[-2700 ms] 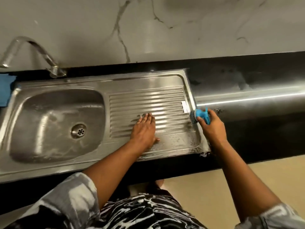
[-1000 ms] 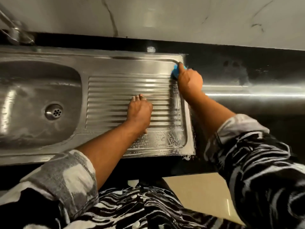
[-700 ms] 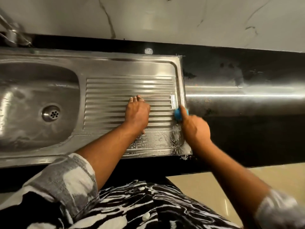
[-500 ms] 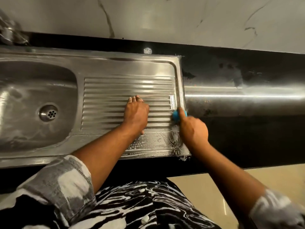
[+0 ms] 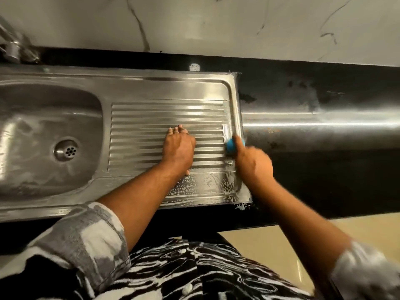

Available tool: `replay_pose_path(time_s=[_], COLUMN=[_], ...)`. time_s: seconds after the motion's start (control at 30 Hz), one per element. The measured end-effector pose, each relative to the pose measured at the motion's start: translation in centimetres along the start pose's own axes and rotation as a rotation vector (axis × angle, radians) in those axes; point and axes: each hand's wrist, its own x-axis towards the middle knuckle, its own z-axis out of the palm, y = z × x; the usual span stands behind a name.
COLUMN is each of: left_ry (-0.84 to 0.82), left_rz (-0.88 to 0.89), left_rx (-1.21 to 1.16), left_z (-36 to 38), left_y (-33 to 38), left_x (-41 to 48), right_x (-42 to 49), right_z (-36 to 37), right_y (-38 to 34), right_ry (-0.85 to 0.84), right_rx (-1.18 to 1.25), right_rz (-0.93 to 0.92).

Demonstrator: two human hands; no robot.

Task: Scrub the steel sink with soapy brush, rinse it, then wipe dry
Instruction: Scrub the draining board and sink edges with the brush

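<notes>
Sink (image 5: 173,87) is sitting set into the black counter (image 5: 324,180), basin (image 5: 43,118) at left, ribbed draining board (image 5: 147,113) at right. Steel is fixed and stiff, looking wet and slippery under the suds (image 5: 188,187) along the near edge, so nothing to lift, only to press on. Brush (image 5: 229,146), small, blue, probably light and soap-slick, is touching the board's right rim. The right hand (image 5: 253,165) is gripping it, fingers curled round, one finger stretched along it. Left hand (image 5: 178,148) is resting flat on the ribs, fingers straight and together, likely bracing. Drain (image 5: 66,150) is showing in the basin, tap (image 5: 13,50) at far left below the marble wall (image 5: 194,24). Only the bracing hand is standing in the brush's way across the ribs.
</notes>
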Motion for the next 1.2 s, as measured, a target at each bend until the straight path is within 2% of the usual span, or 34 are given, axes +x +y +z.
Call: replay_pose_path(time_s=[0.07,0.13,0.27,0.37,0.5,0.6,0.8,0.9,1.0,1.2], left_ry=[0.011,0.018,0.041,0.030,0.023,0.029,0.088,0.105,0.121,0.087], left_rz=[0.005,0.009,-0.003,0.003,0.036,0.058,0.024,0.040,0.040,0.022], left_rx=[0.002,0.015,0.008,0.034,0.034,-0.010,-0.093,-0.084,-0.078,0.032], left_z=[0.1,0.0,0.2,0.3,0.1,0.0,-2.8,-4.1,-4.6,-5.2], left_y=[0.0,0.1,0.2,0.2,0.3,-0.1,-2.4,-2.4,-1.9,-0.9], left_x=[0.0,0.0,0.3,0.6,0.8,0.7,4.2,6.9,8.1,8.8], right_x=[-4.6,-5.4,2.5,10.7,15.7,12.1,-1.1,-2.4,2.3,17.5], right_z=[1.7,2.1,-0.2,-2.9,-5.9,-4.9,0.6,1.3,0.2,-5.1], right_y=[0.6,0.6,-0.8,-2.4,-4.0,-3.1,-0.4,-0.4,-0.7,-2.9], right_ry=[-0.082,-0.107,0.046,0.150,0.167,0.125,-0.043,-0.058,0.035,0.210], right_rx=[-0.055,-0.079,-0.040,0.079,0.089,0.115,0.024,-0.002,0.040,0.160], right_rz=[-0.004,-0.015,-0.011,0.039,0.023,0.012,0.011,0.013,0.003,-0.015])
